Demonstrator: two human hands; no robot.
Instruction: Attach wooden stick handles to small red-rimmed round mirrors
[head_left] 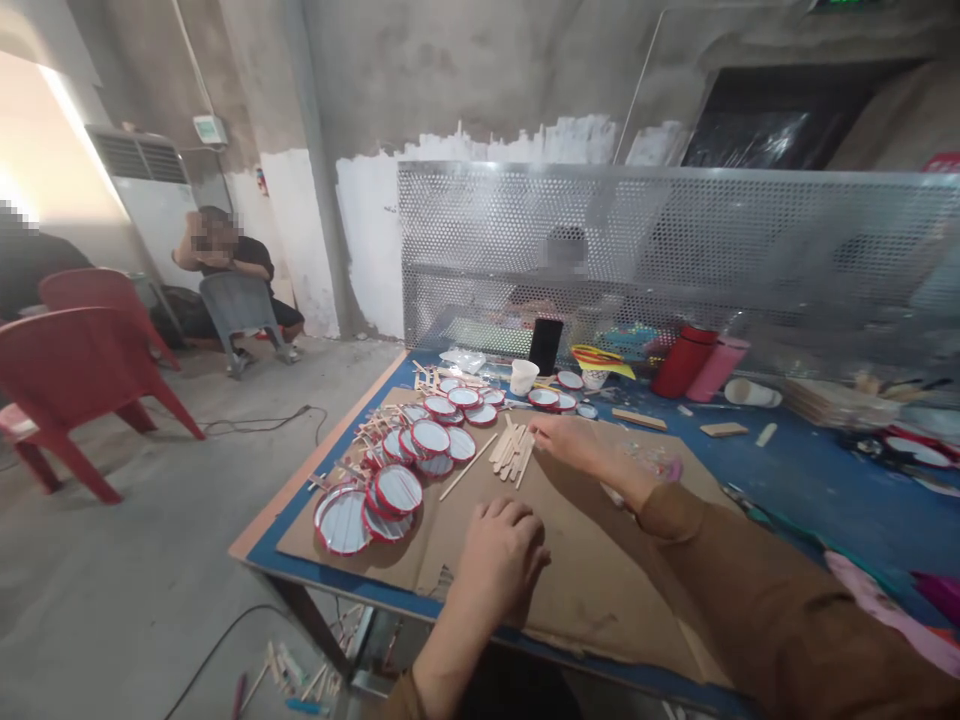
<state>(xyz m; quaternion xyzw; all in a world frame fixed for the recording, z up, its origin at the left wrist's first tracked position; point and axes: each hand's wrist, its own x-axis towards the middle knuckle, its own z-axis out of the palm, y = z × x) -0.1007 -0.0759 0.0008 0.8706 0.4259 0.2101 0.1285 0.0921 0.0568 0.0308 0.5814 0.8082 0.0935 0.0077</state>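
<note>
My right hand reaches over the cardboard sheet. Its fingertips are closed at the right edge of a small pile of flat wooden craft sticks, apparently on the end of one stick. Nearer to me, my left hand hangs low over the cardboard with curled fingers; whatever may be under them is hidden. One longer thin stick lies left of the pile. Further left, several round, white-faced discs with red rims overlap in a heap, some with wooden sticks attached.
Across the blue table stand a white cup, a dark phone and a red bottle. A perforated metal screen rises behind them. Red chairs and a seated person are at the left.
</note>
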